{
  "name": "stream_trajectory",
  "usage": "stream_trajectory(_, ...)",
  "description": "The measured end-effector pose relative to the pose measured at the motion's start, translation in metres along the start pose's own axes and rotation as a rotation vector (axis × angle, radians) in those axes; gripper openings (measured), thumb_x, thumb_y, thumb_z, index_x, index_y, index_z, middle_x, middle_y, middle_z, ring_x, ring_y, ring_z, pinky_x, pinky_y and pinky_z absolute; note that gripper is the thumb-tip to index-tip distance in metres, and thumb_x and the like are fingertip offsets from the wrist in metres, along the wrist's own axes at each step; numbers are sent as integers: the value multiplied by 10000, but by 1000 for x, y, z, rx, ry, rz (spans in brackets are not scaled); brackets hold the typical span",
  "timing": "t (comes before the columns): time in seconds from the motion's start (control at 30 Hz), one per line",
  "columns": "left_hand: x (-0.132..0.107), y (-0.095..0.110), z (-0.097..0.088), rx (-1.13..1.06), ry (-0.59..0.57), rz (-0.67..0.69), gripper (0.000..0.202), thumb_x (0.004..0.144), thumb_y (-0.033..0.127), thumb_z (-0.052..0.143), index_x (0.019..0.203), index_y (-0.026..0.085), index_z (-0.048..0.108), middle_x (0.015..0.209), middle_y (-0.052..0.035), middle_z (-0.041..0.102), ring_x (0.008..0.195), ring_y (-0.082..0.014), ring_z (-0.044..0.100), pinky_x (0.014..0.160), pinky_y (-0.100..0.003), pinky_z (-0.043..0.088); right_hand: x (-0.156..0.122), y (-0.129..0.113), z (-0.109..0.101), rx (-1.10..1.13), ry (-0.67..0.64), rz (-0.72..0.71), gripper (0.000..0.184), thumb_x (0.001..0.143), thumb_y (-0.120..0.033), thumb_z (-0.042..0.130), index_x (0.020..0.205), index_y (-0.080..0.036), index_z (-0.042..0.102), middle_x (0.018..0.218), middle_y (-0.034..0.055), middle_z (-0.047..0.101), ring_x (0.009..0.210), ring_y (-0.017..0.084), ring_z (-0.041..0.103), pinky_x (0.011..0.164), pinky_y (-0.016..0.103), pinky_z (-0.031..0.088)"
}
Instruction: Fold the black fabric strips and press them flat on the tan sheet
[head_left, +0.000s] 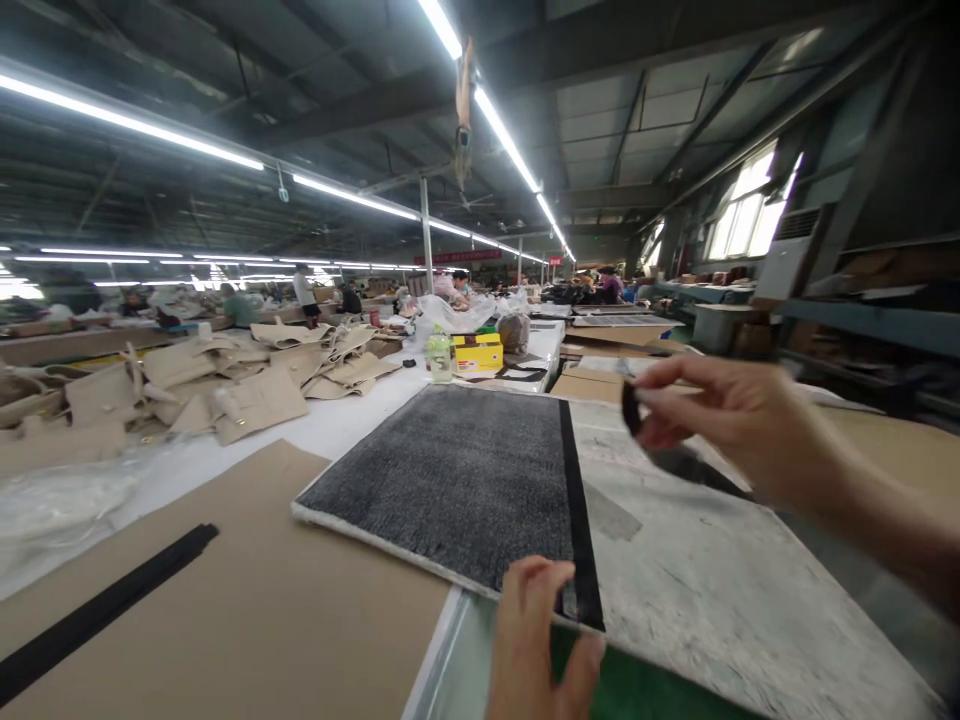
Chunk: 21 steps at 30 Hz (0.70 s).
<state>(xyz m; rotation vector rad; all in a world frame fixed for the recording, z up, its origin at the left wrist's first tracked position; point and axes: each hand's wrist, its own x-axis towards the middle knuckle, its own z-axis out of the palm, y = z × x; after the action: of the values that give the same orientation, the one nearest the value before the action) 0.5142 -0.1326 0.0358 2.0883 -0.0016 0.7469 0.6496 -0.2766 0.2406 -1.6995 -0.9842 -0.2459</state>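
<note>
Black strip point(631, 408) is pinched in the raised right hand point(709, 405). The left hand point(534, 640), thumb spread from fingers, meets the dark mat point(450, 470).

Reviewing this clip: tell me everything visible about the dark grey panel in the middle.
The dark grey panel is a flat, four-sided piece with a speckled, fabric-like face and a pale edge showing along its near side. A plain black strip runs along its right side; whether it is attached can't be told. The panel lies flat, its near left part over a brown sheet, with a pale scuffed board to its right. The left hand is at its near edge, close to the strip; contact is unclear.
</note>
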Motion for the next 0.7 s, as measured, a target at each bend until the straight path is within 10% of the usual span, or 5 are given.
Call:
stream_trajectory(0.3,-30,21,-102,-368,355,-469,394,820,411,653,1121,161,608,1025,-103,675,908,-229,625,822,-313,495,-67,-19,180,193,-521,97,192,858,-386,548,877,-218,640,663,-1,640,579,162,602,540,265,493)
stream_trajectory(0.7,-114,22,-182,-426,655,-451,325,779,470,676,768,145,666,750,-38,658,753,-197,605,764,-291,496,-102,-67,278,418,-785,-102,244,893,-311,470,998,-226,673,966,56,650,895,210,607,807,320,490)
